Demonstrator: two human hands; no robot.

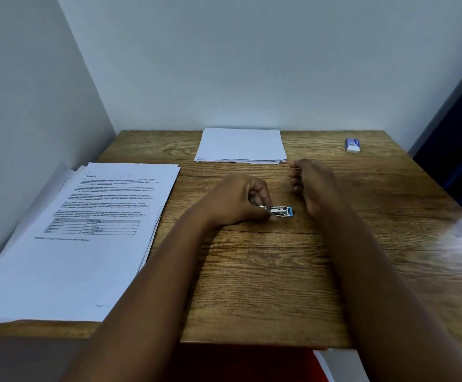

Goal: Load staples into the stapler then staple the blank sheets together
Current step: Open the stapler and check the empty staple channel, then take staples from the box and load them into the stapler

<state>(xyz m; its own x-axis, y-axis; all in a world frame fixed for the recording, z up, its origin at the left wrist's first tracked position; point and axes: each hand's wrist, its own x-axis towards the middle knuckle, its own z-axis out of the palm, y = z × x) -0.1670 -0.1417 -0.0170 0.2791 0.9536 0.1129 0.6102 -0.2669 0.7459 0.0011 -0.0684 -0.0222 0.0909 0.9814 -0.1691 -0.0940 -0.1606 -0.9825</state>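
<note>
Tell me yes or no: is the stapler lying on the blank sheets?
No, the stapler lies on the bare wooden table, gripped by the left hand, well short of the blank sheets.

One camera only, worn on the person's head, looking forward and down, close above the wooden worktop [252,285], both arms reaching out from the bottom edge, walls behind and to the left, no second view to share.
</note>
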